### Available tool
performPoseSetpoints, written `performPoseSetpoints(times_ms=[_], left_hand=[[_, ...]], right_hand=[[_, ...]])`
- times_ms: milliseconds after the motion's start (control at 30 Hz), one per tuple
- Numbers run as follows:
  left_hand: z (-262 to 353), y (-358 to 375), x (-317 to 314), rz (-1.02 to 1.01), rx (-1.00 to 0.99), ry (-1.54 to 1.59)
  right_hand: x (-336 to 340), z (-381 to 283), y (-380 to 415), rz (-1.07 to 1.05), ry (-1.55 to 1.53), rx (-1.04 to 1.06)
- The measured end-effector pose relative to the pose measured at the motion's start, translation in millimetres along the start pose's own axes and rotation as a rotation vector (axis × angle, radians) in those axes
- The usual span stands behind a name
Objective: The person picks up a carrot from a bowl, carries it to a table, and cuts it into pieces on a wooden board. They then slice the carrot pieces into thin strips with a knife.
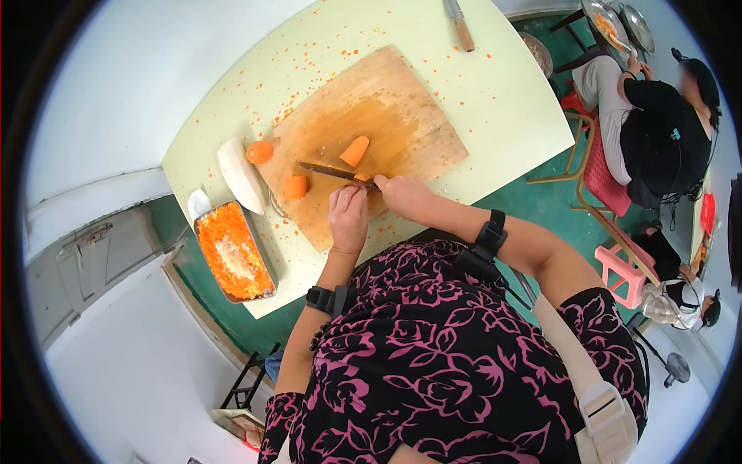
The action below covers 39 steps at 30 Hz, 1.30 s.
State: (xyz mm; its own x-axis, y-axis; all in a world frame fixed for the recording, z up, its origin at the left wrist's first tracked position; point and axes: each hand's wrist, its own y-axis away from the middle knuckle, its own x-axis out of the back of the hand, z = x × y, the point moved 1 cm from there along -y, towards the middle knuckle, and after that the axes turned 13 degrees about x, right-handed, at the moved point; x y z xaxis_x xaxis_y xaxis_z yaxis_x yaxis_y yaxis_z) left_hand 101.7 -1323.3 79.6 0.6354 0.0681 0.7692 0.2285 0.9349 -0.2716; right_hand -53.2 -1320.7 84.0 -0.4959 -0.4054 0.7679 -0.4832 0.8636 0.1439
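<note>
My right hand point(403, 198) is closed around the handle of a kitchen knife point(328, 168), whose dark blade points left over the wooden cutting board point(394, 85). Close beside the blade, my left hand point(348, 219) has its fingers pressed together at a small carrot piece point(362, 177), partly hidden by the fingers and knife. A longer tapered carrot chunk point(355, 151) lies on the board just beyond the blade. To the left, a short carrot chunk point(295, 186) rests near the board's edge. Another carrot chunk point(260, 151) is at the board's far left corner.
Left of the board lie a peeled white radish point(240, 175) and a metal tray point(272, 288) of chopped carrot with paler bits. A second knife point(462, 32) lies at the table's far side. Orange crumbs dot the pale table point(510, 116). Other people sit to the right.
</note>
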Motion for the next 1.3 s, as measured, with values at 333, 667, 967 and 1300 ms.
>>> performPoseSetpoints(times_ms=[333,667,967,1300], left_hand=[[-7.9,4.5,-5.4,0.023,-0.031,-0.071],[-6.9,5.8,-3.8,0.007,-0.028,-0.082],[-7.4,4.8,-5.3,-0.015,-0.003,-0.062],[-6.1,3.7,-4.0,-0.011,0.003,-0.031]], right_hand=[[28.3,-21.4,38.9,0.016,0.021,0.044],[27.5,-25.4,48.6,-0.032,0.058,-0.002],[21.9,-23.5,36.7,-0.007,0.014,0.006],[8.3,-12.2,17.3,0.02,0.034,0.027]])
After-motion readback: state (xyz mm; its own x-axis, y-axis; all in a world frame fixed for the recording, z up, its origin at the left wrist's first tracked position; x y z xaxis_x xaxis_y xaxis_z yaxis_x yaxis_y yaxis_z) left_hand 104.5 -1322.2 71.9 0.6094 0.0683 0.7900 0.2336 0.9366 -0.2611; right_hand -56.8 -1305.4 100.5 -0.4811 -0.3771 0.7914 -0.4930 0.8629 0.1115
